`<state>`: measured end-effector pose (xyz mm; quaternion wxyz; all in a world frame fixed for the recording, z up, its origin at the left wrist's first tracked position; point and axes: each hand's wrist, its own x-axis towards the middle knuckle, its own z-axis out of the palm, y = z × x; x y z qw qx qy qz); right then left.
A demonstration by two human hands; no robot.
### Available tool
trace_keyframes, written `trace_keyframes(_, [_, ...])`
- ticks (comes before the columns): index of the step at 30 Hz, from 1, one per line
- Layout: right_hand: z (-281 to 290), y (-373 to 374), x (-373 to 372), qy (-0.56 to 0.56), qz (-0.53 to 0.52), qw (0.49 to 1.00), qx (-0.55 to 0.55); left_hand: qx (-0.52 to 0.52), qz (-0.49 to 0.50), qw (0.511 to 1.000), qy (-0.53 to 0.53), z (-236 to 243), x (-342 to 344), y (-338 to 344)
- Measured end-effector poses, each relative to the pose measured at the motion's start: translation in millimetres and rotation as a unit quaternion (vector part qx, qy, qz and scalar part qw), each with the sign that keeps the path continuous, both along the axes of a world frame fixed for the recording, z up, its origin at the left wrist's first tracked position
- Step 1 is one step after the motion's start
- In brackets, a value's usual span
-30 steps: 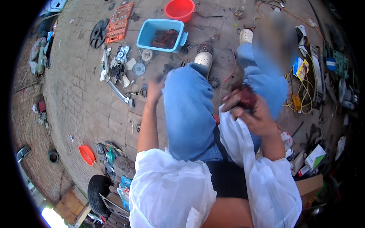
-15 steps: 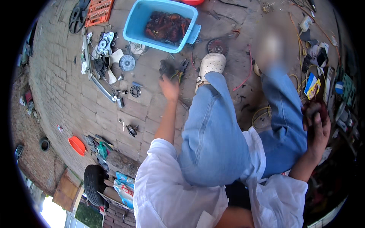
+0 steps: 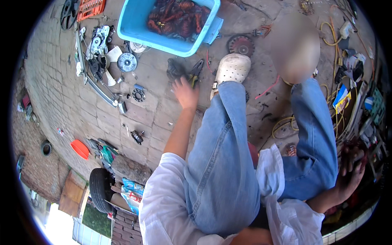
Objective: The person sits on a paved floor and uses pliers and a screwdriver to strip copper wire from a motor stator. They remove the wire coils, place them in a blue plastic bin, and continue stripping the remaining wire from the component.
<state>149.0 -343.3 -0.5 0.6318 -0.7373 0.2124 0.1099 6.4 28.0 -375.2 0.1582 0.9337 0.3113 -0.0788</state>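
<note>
My left hand (image 3: pixel 184 92) stretches out over the paved ground with its fingers apart and nothing in it. Its fingertips are close to a pair of pliers (image 3: pixel 196 71) and a dark lump of metal (image 3: pixel 174 69). Far out at my right side, my right hand (image 3: pixel 350 176) is closed around a dark reddish part (image 3: pixel 352 153), most of it hidden by the fingers. My knees in blue jeans fill the middle, and a white clog (image 3: pixel 232 68) sits just right of the pliers.
A light blue tub (image 3: pixel 131 33) of rusty reddish coils stands ahead. Fan blades, a round disc (image 3: pixel 127 62) and metal bars lie to its left. Yellow cables and mixed clutter (image 3: pixel 347 102) crowd the right. A tyre (image 3: pixel 99 188) and an orange lid (image 3: pixel 80 148) lie lower left.
My left hand has reached further forward to the pliers. My right hand has swung from in front of me out to the right side, still holding the dark part. The view leans closer to the ground.
</note>
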Motion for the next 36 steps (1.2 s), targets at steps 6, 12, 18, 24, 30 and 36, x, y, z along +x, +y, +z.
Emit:
trace_keyframes(6, [-2.3, -35.5, 1.0, 0.015, 0.137, 0.981, 0.133, -0.005, 0.024, 1.0, -0.006, 1.4, 8.0, -7.9])
trace_keyframes(12, [-4.9, -34.9, -2.8, -0.004, 0.093, 0.995, 0.046, 0.015, 0.023, 0.999, -0.018, 5.2, 13.2, -12.2])
trace_keyframes(18, [-9.9, -37.9, -4.0, -0.007, 0.079, 0.997, 0.0, -0.045, -0.018, 0.996, -0.077, 5.3, 27.5, -15.6])
trace_keyframes(24, [-8.5, -48.4, -9.9, -0.013, 0.063, 0.998, -0.006, -0.226, -0.07, 0.952, -0.194, -1.8, 84.0, -27.8])
trace_keyframes(30, [-11.6, -60.4, 3.7, 0.015, 0.171, 0.977, 0.129, -0.294, -0.043, 0.936, -0.19, -3.4, 114.0, -42.9])
trace_keyframes(36, [1.8, -35.2, 0.8, 0.074, -0.084, 0.992, 0.054, -0.274, 0.047, 0.941, -0.193, -10.8, 87.2, -35.9])
